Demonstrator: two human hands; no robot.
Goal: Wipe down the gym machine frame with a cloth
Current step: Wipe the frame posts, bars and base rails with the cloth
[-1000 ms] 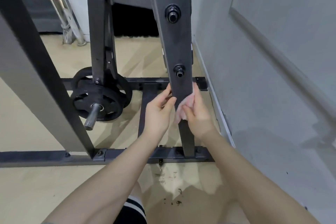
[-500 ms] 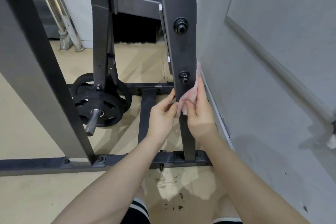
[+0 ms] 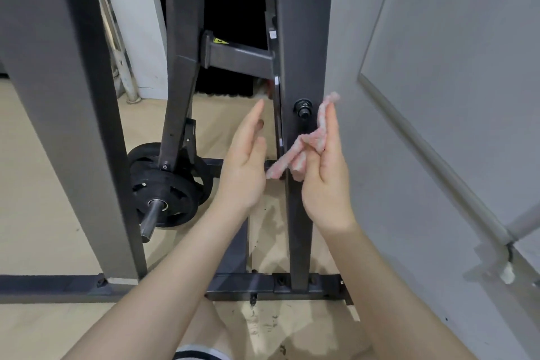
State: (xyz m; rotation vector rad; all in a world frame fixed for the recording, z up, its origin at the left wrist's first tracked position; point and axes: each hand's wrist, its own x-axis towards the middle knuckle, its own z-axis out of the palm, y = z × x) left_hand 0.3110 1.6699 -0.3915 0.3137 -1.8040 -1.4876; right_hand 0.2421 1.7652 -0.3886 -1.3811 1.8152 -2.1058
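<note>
Pinching pink cloth (image 3: 304,143) in right hand (image 3: 327,172) beside frame upright (image 3: 301,67); left hand (image 3: 245,166) open, empty. Soft, light, floppy; probably best bunched mid-fold.

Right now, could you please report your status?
Left hand open, free. Right hand pinching cloth beside post. Wall close on right.

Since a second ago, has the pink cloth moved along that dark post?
Yes. The pink cloth, held in the right hand, has climbed the post: it was below the lower bolt and now reaches beside the bolt.
</note>
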